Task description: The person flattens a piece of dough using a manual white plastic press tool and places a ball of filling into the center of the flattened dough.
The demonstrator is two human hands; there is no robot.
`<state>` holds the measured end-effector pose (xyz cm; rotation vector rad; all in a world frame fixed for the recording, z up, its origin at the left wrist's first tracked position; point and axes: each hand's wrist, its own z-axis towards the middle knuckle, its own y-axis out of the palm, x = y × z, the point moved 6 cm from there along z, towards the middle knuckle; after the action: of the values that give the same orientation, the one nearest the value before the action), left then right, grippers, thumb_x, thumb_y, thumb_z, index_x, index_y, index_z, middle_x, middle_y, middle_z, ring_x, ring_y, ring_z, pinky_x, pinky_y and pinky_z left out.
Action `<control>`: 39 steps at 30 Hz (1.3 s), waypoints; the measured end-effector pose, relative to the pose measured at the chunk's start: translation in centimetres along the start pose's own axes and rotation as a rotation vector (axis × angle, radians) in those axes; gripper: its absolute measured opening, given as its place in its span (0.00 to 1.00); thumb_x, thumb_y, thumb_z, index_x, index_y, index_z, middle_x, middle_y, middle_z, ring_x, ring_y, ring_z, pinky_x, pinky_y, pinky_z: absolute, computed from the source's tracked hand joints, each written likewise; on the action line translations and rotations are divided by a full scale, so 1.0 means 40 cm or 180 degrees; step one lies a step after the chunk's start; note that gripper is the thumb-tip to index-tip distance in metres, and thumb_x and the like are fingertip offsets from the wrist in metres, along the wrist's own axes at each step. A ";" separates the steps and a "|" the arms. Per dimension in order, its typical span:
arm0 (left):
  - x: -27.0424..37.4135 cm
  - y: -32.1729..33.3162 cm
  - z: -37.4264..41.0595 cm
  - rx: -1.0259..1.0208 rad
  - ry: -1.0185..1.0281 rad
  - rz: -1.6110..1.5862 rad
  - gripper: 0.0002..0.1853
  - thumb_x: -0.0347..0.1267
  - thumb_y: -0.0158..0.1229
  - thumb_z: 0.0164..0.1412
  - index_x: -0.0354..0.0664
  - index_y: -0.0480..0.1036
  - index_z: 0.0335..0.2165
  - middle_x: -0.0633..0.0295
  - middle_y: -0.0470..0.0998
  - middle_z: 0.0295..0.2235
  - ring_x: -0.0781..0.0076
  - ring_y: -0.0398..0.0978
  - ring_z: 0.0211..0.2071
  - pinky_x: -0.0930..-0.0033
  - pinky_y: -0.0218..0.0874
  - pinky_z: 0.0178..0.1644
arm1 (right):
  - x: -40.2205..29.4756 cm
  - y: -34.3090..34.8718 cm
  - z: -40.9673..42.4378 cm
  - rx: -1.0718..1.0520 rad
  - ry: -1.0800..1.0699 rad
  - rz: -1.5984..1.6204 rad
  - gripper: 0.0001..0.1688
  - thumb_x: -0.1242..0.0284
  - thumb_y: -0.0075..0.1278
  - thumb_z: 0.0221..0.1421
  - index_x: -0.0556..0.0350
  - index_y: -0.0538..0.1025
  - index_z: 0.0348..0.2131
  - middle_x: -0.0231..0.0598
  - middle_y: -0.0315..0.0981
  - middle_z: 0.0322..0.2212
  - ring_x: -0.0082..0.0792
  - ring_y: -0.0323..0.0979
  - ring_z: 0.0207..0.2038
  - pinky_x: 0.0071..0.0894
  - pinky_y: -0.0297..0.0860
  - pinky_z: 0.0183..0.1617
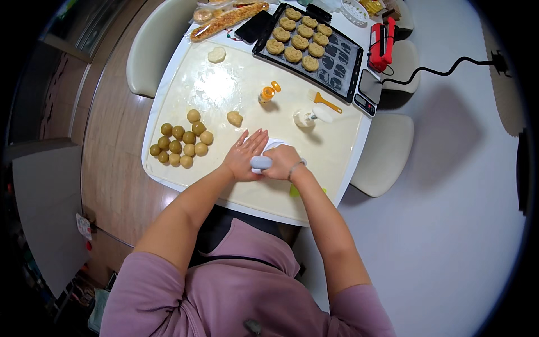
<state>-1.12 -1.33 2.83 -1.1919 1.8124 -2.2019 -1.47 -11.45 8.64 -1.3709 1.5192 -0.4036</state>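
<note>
My right hand (283,162) grips the pale grey handle (261,162) of a white plastic hand press (276,143), low over the front middle of the mat. My left hand (244,158) lies flat against the left side of the press, fingers straight and slightly apart. Its thumb and the underside of the press are hidden. Left of it are several smooth dough balls (189,137), some tan and some olive-brown. One loose dough lump (234,119) rests just beyond my left fingertips. Farther back lies a paler piece of dough (217,54).
A black baking tray (350,94) holds several shaped dough pieces (300,42) at the back. Before it stand an orange-capped bottle (267,94), a white jar (302,118) and an orange-handled brush (328,102). A digital scale (367,92) sits right. A green piece (294,191) is partly under my right forearm.
</note>
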 end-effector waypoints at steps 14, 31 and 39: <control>-0.036 0.018 0.028 -0.0197 -0.0138 -0.0504 0.57 0.60 0.59 0.37 0.39 0.51 0.60 0.58 0.55 0.61 0.61 0.46 0.65 0.53 0.31 0.68 | -0.004 0.052 0.096 -0.0726 0.0847 -0.0001 0.21 0.64 0.50 0.37 0.59 0.79 0.31 0.50 0.78 0.31 0.43 0.78 0.32 0.38 0.73 0.36; -0.045 0.060 0.034 -0.0849 -0.0469 -0.0116 0.49 0.55 0.51 0.47 0.37 0.49 0.61 0.57 0.52 0.62 0.63 0.42 0.66 0.54 0.27 0.68 | -0.001 0.086 0.119 -0.0905 0.0778 -0.0024 0.27 0.58 0.54 0.42 0.60 0.77 0.37 0.48 0.78 0.31 0.41 0.79 0.31 0.39 0.74 0.33; -0.037 0.022 0.029 -0.0207 -0.0127 -0.0111 0.55 0.54 0.59 0.39 0.37 0.49 0.61 0.55 0.53 0.61 0.60 0.45 0.65 0.52 0.30 0.67 | -0.011 -0.005 0.038 -0.0145 0.0343 0.0018 0.24 0.54 0.56 0.35 0.54 0.77 0.28 0.44 0.77 0.26 0.47 0.76 0.28 0.42 0.72 0.32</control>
<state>0.21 -1.84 1.32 -1.2792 1.8758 -2.1363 -0.17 -10.55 8.32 -1.3991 1.6288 -0.4480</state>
